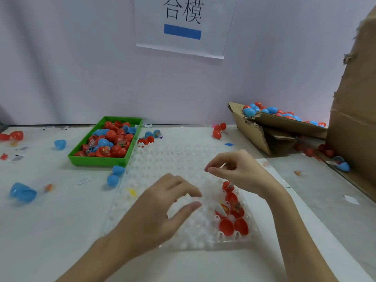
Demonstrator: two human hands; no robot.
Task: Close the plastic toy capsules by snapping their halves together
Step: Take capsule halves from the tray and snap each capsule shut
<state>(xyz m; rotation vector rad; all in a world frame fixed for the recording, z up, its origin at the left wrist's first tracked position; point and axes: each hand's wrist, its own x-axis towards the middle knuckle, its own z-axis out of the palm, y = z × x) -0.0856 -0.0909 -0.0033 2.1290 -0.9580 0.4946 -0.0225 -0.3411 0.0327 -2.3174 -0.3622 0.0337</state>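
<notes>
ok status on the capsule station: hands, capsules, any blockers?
Left hand open over the clear tray, empty. Right hand pinching something small, unclear what. Red capsule halves sit open in the tray. Nothing blocking.

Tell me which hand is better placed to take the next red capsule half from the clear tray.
The left, probably. The left hand hovers open and empty over the clear tray, beside the red capsule halves. The right hand is higher, its fingers pinching something small that I cannot identify.
</notes>
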